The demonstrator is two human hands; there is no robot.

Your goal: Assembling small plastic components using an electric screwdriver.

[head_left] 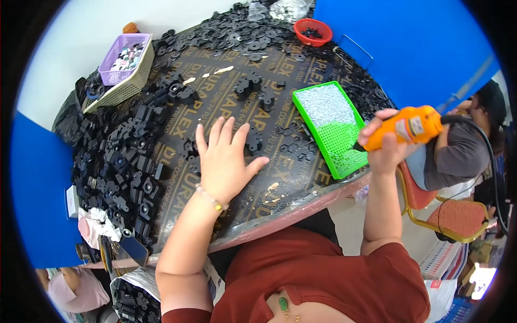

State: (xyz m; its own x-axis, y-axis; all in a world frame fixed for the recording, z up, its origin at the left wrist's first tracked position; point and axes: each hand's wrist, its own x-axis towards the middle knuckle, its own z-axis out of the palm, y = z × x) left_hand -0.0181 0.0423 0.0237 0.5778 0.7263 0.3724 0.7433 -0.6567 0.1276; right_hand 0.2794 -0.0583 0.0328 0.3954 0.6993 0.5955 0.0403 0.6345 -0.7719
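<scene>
My right hand (pixel 386 157) is wrapped round an orange electric screwdriver (pixel 412 128), whose dark tip points down at the green tray (pixel 316 134). Small silvery screws (pixel 326 103) fill the tray's far half and lie thinner over its perforated near half. My left hand (pixel 222 156) is spread palm down over the dark tabletop, fingers apart, holding nothing. Black plastic parts (pixel 254 142) lie just right of its fingers, and more black parts (pixel 189 149) are at its left edge. Several thin black hexagonal pieces (pixel 300 146) rest between my left hand and the tray.
Black parts are heaped along the table's left side (pixel 129 161); flat black pieces (pixel 237 35) cover the far edge. A red bowl (pixel 296 30) and a purple basket (pixel 107 75) stand at the back. A cable (pixel 487 145) hangs at right, near a seated person (pixel 458 156).
</scene>
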